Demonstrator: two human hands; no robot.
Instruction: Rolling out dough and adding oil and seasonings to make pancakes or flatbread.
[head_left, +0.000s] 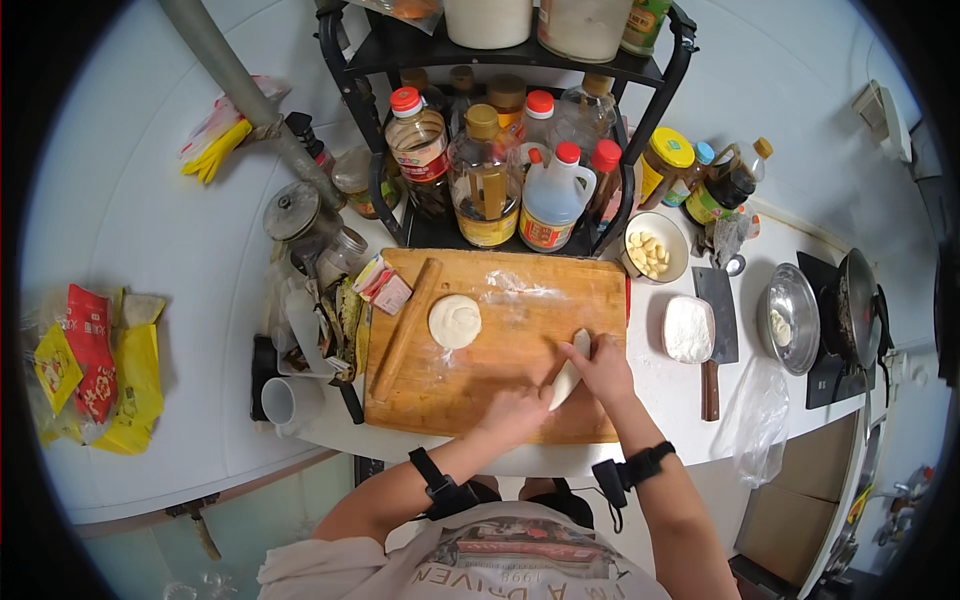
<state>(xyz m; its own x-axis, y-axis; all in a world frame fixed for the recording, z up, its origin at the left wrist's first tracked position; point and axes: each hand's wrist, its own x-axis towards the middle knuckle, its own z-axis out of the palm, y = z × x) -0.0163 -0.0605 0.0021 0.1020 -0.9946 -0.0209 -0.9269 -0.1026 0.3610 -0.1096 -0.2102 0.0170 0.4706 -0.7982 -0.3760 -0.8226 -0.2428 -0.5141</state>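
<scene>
A long, tapered strip of white dough (565, 384) slants over the right part of the wooden cutting board (495, 375). My left hand (517, 414) grips it near its lower end. Higher up, my right hand (602, 365) has its thumb and fingers around the upper part, and the tip pokes out beyond them. To the left lies a round, flattened piece of dough (455, 322) with a coiled surface. Beside that, a wooden rolling pin (407, 330) rests at a slant. Loose flour (517, 283) is scattered near the board's back edge.
Right of the board are a bowl of peeled garlic cloves (648, 249), a container of flour (688, 330), a cleaver (716, 315) and a metal bowl (787, 319). A black rack (480, 56) with several bottles stands behind. At left are a small carton (384, 286) and a white mug (291, 403).
</scene>
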